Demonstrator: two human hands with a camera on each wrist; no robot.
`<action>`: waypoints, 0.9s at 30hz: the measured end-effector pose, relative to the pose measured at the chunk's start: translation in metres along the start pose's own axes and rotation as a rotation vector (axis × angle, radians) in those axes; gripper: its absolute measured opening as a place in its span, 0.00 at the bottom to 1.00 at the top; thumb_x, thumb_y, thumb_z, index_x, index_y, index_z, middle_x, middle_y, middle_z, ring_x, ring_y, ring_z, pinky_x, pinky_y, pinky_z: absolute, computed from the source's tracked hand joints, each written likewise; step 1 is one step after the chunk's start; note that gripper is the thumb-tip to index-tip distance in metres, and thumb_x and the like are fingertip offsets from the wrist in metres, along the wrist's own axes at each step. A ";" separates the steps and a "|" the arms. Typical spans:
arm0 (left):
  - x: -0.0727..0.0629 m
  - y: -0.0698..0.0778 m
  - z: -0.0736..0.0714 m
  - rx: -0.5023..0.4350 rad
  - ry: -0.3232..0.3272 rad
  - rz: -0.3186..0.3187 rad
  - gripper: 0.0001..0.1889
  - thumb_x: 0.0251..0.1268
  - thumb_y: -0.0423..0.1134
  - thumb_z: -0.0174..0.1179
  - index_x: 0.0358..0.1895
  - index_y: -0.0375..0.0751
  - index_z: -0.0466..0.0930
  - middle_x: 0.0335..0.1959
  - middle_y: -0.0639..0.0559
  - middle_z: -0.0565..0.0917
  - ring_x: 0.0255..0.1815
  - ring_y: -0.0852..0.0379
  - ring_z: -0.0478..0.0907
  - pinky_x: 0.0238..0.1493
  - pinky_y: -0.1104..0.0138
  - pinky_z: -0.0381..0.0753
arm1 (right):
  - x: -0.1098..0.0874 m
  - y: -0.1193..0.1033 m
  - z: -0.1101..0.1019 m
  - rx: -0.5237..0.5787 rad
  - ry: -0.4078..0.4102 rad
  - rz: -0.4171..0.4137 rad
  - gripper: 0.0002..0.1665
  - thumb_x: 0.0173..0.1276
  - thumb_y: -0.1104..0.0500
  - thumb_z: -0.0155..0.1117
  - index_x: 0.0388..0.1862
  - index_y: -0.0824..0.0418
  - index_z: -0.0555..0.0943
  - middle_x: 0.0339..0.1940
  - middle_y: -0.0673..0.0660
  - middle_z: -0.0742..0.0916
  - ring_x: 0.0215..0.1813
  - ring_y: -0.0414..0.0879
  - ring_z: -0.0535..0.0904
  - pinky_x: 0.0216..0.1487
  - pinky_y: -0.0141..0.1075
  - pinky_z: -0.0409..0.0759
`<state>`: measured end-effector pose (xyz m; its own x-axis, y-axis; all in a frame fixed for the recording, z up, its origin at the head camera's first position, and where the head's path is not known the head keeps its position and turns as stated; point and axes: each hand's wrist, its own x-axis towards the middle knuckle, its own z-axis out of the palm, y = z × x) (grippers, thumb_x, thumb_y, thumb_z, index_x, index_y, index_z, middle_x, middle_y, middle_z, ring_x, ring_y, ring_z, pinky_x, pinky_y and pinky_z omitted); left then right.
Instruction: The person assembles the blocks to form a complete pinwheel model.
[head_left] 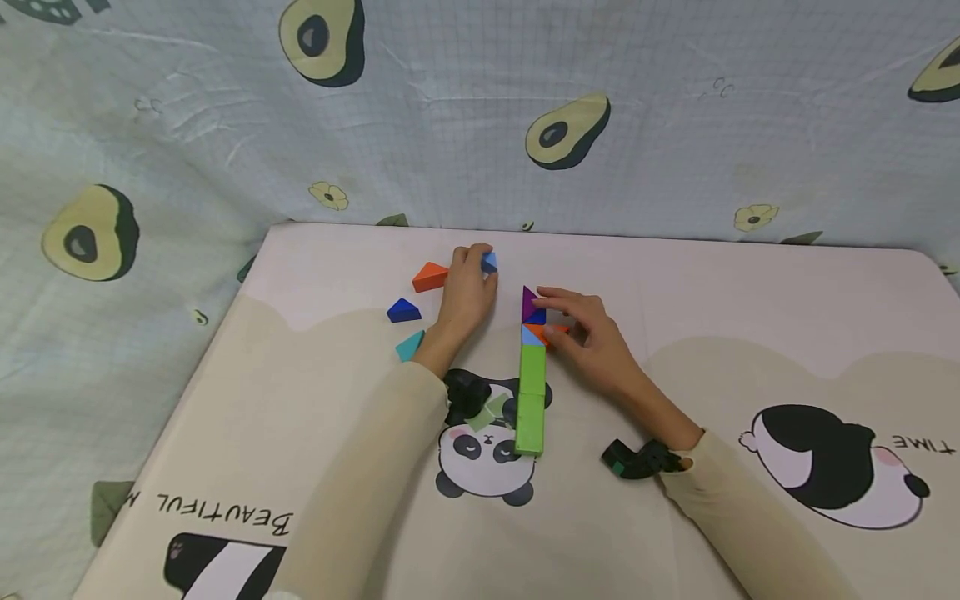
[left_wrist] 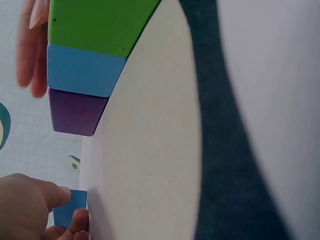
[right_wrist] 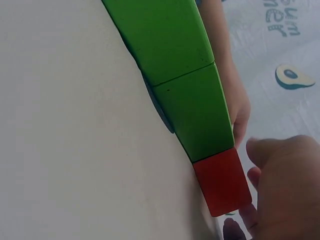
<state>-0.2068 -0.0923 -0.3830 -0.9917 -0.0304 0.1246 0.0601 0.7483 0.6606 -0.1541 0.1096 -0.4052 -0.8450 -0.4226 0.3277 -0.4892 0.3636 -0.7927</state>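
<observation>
In the head view, my left hand [head_left: 467,292] pinches a light blue triangular block [head_left: 490,262], thumb and fingers on it in the left wrist view. My right hand [head_left: 588,333] lies at the right of a row of blocks, fingers extended by a purple triangular block [head_left: 528,305] and thumb near an orange triangular block [head_left: 551,331]. Under the purple piece a dark blue block [head_left: 537,317] shows. Beside the orange piece sits another light blue triangular block [head_left: 532,336]. Two long green blocks [head_left: 532,400] continue the row toward me.
Left of my left hand lie a loose orange block [head_left: 430,277], a dark blue triangular block [head_left: 403,311] and a teal block [head_left: 409,346]. The panda-print table [head_left: 600,533] meets an avocado-print cloth [head_left: 450,150] at its far edge.
</observation>
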 end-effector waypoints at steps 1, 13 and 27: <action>0.000 0.000 0.000 0.000 -0.003 -0.003 0.21 0.69 0.32 0.55 0.63 0.36 0.69 0.58 0.36 0.70 0.53 0.45 0.75 0.58 0.59 0.72 | 0.000 0.000 0.000 -0.002 -0.020 -0.007 0.22 0.69 0.60 0.62 0.62 0.55 0.77 0.69 0.48 0.72 0.56 0.47 0.66 0.44 0.37 0.70; 0.001 0.001 0.001 0.000 -0.035 -0.036 0.23 0.69 0.36 0.56 0.65 0.37 0.67 0.59 0.37 0.69 0.51 0.47 0.75 0.57 0.61 0.73 | 0.002 -0.002 0.002 -0.075 -0.066 0.002 0.23 0.70 0.57 0.61 0.63 0.56 0.76 0.69 0.50 0.72 0.56 0.49 0.64 0.46 0.43 0.64; 0.000 -0.001 0.002 -0.006 -0.033 -0.020 0.24 0.70 0.38 0.56 0.67 0.38 0.65 0.60 0.37 0.67 0.43 0.49 0.75 0.51 0.63 0.76 | 0.003 -0.001 0.001 -0.064 -0.045 -0.014 0.22 0.70 0.57 0.60 0.62 0.55 0.77 0.70 0.50 0.70 0.54 0.49 0.64 0.42 0.41 0.66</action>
<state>-0.2074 -0.0916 -0.3857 -0.9960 -0.0232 0.0868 0.0408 0.7435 0.6675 -0.1555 0.1072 -0.4044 -0.8284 -0.4641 0.3137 -0.5145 0.4091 -0.7536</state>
